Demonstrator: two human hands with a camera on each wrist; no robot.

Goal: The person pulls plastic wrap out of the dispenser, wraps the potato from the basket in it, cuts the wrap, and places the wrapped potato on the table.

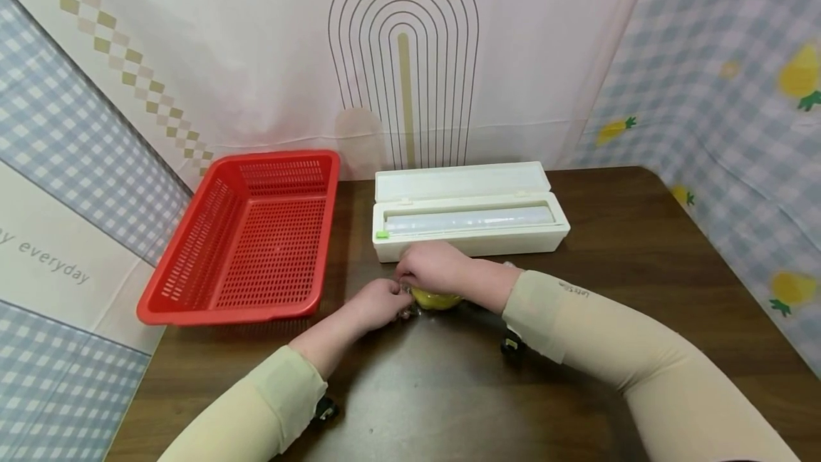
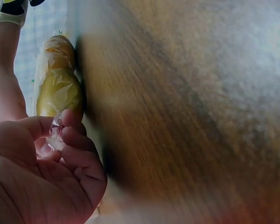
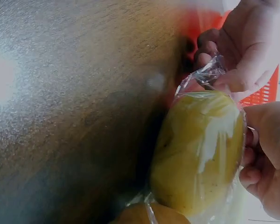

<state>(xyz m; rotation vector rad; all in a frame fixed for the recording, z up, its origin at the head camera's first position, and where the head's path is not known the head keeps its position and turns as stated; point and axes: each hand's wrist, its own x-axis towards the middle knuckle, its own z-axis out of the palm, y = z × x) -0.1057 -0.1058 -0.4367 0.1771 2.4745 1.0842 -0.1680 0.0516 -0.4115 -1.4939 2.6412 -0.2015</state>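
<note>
A yellow-green oval piece of produce (image 3: 196,154), kind unclear, lies on the table wrapped in clear cling film (image 3: 212,71). My left hand (image 1: 378,304) pinches the twisted end of that film, as the left wrist view also shows. On the far side my right hand (image 1: 436,267) has its fingers curled at the film's edge, close against the produce; its thumb is hidden in the right wrist view. Beside the yellow-green piece sits a browner orange one (image 2: 59,53), also under film. From the head view, the right hand and forearm hide most of both.
Behind the hands stands a white cling film dispenser (image 1: 471,239), its lid raised and a roll inside. A red plastic basket (image 1: 321,248) is at the left. Patterned cloth hangs behind the brown table (image 1: 641,269) and along its sides.
</note>
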